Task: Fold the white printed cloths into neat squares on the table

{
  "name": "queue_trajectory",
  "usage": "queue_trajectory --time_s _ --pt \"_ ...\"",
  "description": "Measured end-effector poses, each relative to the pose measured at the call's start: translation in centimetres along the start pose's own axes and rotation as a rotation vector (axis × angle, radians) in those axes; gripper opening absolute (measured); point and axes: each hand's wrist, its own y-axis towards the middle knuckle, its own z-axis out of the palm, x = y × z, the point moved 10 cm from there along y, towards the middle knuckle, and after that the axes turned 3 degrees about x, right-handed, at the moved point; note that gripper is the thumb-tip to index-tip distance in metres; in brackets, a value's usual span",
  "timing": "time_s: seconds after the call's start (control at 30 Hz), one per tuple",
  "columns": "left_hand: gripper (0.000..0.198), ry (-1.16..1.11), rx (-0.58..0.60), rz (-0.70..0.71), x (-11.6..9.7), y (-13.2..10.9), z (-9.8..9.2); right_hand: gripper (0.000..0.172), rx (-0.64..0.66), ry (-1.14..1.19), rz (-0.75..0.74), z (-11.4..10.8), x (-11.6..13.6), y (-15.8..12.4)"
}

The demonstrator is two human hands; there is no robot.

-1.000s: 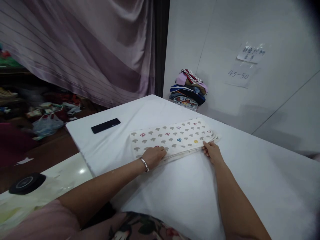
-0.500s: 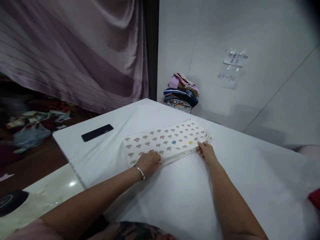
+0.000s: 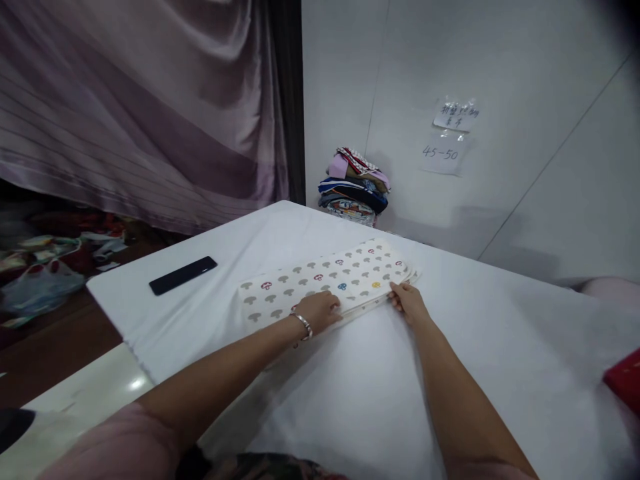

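A folded white cloth (image 3: 305,283), printed with grey mushrooms and a few red, blue and yellow ones, lies in layers on the white-covered table (image 3: 360,393). My left hand (image 3: 320,311), with a silver bracelet at its wrist, is on the near edge around the middle, fingers curled over the fabric and thumb low at the edge. At the near right corner my right hand (image 3: 409,303) pinches the layered edge between thumb and fingers. The cloth's near left part is partly covered by my left forearm.
A black phone (image 3: 183,275) lies left of the cloth. Behind the table, a stack of folded fabrics (image 3: 354,190) leans by the wall with taped paper signs (image 3: 440,153). A purple curtain (image 3: 200,113) hangs at left, plastic bags (image 3: 43,287) below it. Something red (image 3: 625,380) sits at the right edge.
My left hand has slid right along the cloth's near edge, closer to my right hand. The right hand keeps its grip at the corner. The view has shifted slightly right.
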Motion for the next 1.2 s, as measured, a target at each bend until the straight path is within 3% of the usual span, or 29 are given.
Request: queue_trajectory --time_s 0.13,0.3,0.47,0.6,0.77,1.2 --pt "0.019 0.01 0.01 -0.007 -0.6 1.9 0.9 0.032 0.004 -0.013 -0.006 0.0 0.0 0.0" --pt "0.021 -0.049 0.027 -0.021 0.2 2.3 1.0 0.031 0.007 -0.016 -0.008 0.1 0.3 -0.3" --pt "0.024 0.102 -0.099 0.023 -0.6 1.8 -0.1 0.031 -0.003 -0.025 -0.014 0.1 0.6 -0.5" --pt "0.022 0.181 -0.134 0.103 -1.8 1.5 -0.1 0.031 0.001 -0.034 -0.013 0.2 0.5 -0.4" --pt "0.023 0.207 -0.049 0.183 -2.9 1.4 1.0 0.031 0.014 -0.033 -0.01 0.2 0.5 -0.4" --pt "0.028 0.148 0.024 0.111 -2.6 2.6 1.3 0.032 0.02 -0.028 -0.009 0.3 0.6 -0.5"
